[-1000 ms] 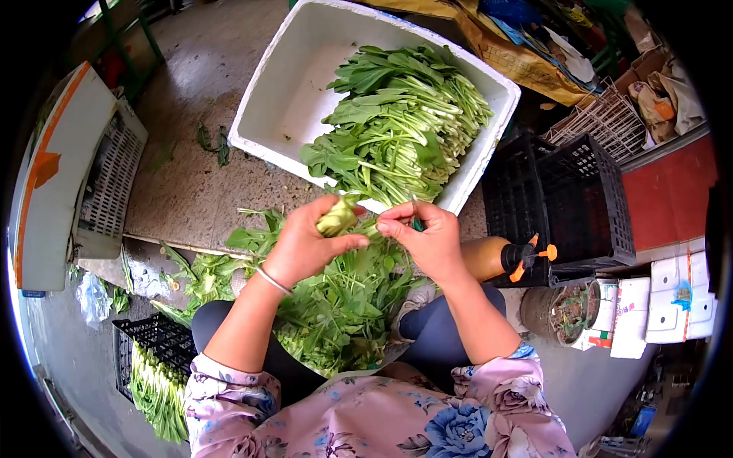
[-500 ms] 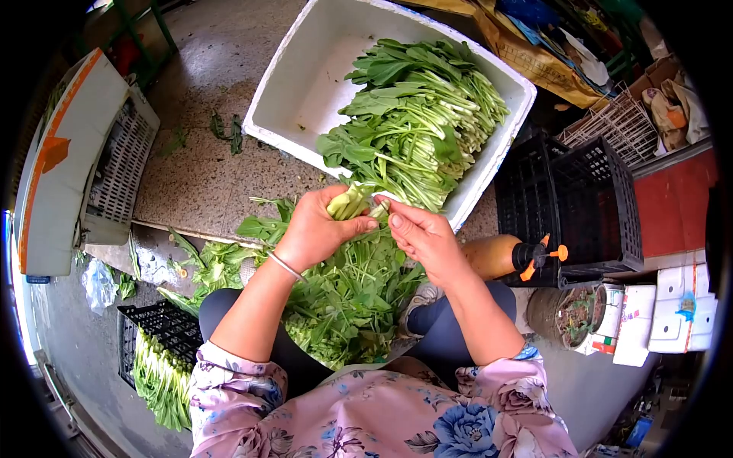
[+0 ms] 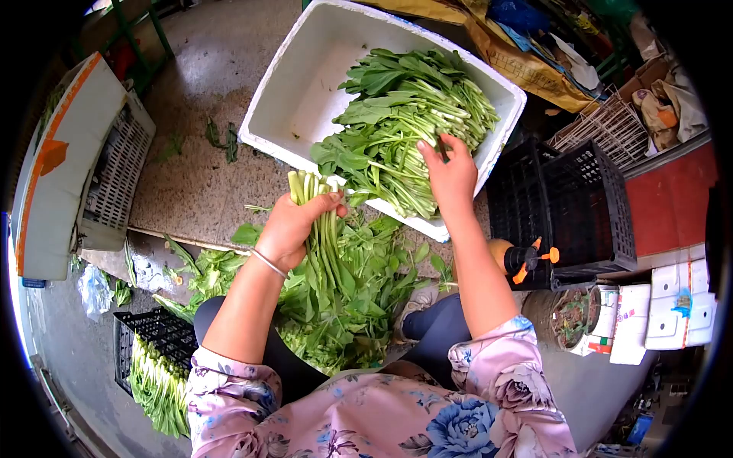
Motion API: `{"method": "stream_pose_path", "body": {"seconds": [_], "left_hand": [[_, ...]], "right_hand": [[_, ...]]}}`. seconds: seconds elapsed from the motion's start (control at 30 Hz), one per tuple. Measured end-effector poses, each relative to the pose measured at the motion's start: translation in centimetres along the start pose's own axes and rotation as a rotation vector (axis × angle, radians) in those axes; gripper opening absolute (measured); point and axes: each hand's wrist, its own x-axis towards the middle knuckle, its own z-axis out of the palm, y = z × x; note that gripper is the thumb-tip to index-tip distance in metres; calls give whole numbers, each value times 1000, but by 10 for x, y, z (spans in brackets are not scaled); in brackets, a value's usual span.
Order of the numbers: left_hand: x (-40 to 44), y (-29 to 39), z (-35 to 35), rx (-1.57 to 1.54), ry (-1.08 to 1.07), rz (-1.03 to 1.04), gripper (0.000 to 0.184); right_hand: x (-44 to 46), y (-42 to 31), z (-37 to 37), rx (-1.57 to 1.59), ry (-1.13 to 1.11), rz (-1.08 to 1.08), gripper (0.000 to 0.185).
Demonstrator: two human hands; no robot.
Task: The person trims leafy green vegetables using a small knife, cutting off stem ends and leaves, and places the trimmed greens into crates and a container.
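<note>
A bunch of leafy green stalks (image 3: 328,248) is held in my left hand (image 3: 294,225), closed around it with the pale cut ends up and the leaves hanging between my knees. My right hand (image 3: 452,177) reaches over the white foam box (image 3: 301,99), at the pile of leafy greens (image 3: 405,130) inside it. Its thumb and fingers are apart at the stems, and no stalk shows clearly between them. Below my left hand, loose leaves (image 3: 366,320) lie heaped on the floor between my legs.
A black crate with greens (image 3: 156,336) stands at lower left. Black plastic crates (image 3: 584,206) are at right, beside a spray bottle with an orange nozzle (image 3: 527,258). A white container with orange tape (image 3: 65,160) is at far left.
My right hand has left the bunch and moved up and right to the greens in the box. My left hand has shifted slightly left and lower, still holding its bunch.
</note>
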Motion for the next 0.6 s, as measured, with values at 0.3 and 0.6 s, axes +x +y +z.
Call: {"method": "stream_pose_path", "body": {"seconds": [0.3,0.6], "left_hand": [[2,7,-13,-26,56,68,17],[-12,19,-17,372,-16,264,25]], "right_hand": [[15,-52,-28,373,-18,-249,19],[-49,-47,-39,416,-619,-42,22]]}}
